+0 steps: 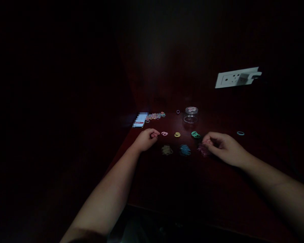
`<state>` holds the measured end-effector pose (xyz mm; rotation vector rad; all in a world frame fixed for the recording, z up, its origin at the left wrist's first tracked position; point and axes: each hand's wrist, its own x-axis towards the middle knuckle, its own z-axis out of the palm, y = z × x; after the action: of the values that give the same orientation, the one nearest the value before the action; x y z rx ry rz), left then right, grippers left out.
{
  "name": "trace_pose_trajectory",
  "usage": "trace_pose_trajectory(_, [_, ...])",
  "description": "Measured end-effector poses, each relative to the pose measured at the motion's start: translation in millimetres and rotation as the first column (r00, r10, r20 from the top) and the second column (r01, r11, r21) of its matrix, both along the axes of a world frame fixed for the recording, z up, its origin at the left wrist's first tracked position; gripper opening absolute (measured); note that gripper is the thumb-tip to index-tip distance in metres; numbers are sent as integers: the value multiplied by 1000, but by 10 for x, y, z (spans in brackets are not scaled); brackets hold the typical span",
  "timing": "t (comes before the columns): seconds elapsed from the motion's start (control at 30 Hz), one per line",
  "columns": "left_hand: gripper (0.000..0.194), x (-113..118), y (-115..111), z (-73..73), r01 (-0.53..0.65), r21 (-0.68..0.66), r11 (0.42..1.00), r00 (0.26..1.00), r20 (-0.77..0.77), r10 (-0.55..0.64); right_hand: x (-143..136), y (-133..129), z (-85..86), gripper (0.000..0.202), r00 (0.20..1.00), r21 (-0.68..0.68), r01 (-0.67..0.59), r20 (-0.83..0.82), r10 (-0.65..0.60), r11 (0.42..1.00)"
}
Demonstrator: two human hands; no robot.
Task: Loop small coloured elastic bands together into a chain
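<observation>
Head view: had left hand (pixel 146 139) loosely curled left of the yellow bands (pixel 177 134), right hand (pixel 224 146) bunched at the purple bands (pixel 203 151) to their right; couldn't tell about any actual grip, tbh.

Table (pixel 182 182) dark red-brown. Toward far left corner, heap of bands (pixel 155 116) mixed pink, orange, pale blue. Mid-table, left to right: pink bands (pixel 164 134), yellow bands (pixel 177 134), green bands (pixel 196 135). Closer to near edge: olive pile (pixel 167 150), blue pile (pixel 185 150), mauve pile (pixel 203 150)
</observation>
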<state>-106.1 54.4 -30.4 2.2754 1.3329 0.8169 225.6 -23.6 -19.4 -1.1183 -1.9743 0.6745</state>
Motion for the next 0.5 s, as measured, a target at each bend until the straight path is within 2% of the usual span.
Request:
trace_pose_trajectory(0.1, [30, -1, 133, -114, -104, 99, 990, 987, -112, 115, -7, -5, 4, 18, 1000, 9, -4, 1, 4, 1000])
trace_pose_trajectory(0.23, [35, 68, 249, -197, -234, 124, 964, 944, -206, 256, -38, -24, 41, 18, 1000, 35, 1, 15, -1, 999])
trace_pose_trajectory(0.5, [41, 231, 546, -172, -276, 184, 943, 914, -254, 317, -52, -30, 58, 17, 1000, 31, -9, 6, 8, 999])
